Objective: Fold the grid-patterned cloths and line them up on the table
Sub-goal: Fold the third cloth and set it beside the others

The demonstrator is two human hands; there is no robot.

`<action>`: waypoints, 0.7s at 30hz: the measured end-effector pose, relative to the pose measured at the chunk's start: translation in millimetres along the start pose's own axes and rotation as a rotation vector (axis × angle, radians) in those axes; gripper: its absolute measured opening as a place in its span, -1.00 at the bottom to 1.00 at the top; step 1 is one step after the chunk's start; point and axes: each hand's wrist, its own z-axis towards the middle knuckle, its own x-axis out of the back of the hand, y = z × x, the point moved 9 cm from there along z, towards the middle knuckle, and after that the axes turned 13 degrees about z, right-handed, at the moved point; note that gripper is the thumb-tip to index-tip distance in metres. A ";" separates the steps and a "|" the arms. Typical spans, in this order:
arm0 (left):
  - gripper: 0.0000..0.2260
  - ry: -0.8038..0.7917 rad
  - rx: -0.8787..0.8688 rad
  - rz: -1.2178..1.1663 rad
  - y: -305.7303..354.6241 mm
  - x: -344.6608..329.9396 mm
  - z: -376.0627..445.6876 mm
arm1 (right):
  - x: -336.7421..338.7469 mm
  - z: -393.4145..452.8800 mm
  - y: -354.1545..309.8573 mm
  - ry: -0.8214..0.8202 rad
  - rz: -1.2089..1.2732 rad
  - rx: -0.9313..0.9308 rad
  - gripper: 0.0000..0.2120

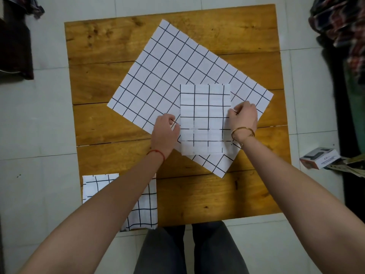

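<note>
A large white cloth with black grid lines (173, 70) lies flat and unfolded, turned at an angle, across the middle of the wooden table (102, 123). On top of it sits a folded grid cloth (205, 107), a narrow upright rectangle. My left hand (165, 133) grips its left edge with curled fingers. My right hand (245, 117) pinches its right edge. Another folded grid cloth (144, 210) lies at the table's near left corner, partly hidden under my left forearm.
The table stands on a pale tiled floor. A small cardboard box (320, 158) and papers lie on the floor to the right. Dark and checked clothing (339, 24) is piled at the far right, more dark fabric (15, 46) at the far left.
</note>
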 end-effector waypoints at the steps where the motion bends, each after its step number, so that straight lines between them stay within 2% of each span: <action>1: -0.76 -0.020 0.037 -0.004 0.8 -3.8 6.2 | 0.1 1.6 8.9 -0.012 0.025 -0.081 -0.81; 4: -0.78 -0.051 0.125 -0.028 0.6 -11.3 19.2 | -4.0 4.7 20.1 -0.067 0.103 -0.208 -0.81; 11: -0.86 -0.077 0.237 -0.150 -2.4 -13.6 26.9 | -18.3 9.1 12.8 -0.192 0.171 -0.297 -0.84; 14: -0.85 -0.090 0.235 -0.206 -2.6 -10.8 26.6 | -17.6 8.7 9.1 -0.193 0.257 -0.294 -0.86; 18: -0.78 -0.185 0.275 -0.289 -2.5 -11.0 23.4 | -15.5 8.2 7.5 -0.209 0.331 -0.270 -0.84; 21: -0.75 -0.221 0.347 -0.453 -8.4 -11.7 20.3 | -13.9 6.1 10.7 -0.223 0.407 -0.305 -0.84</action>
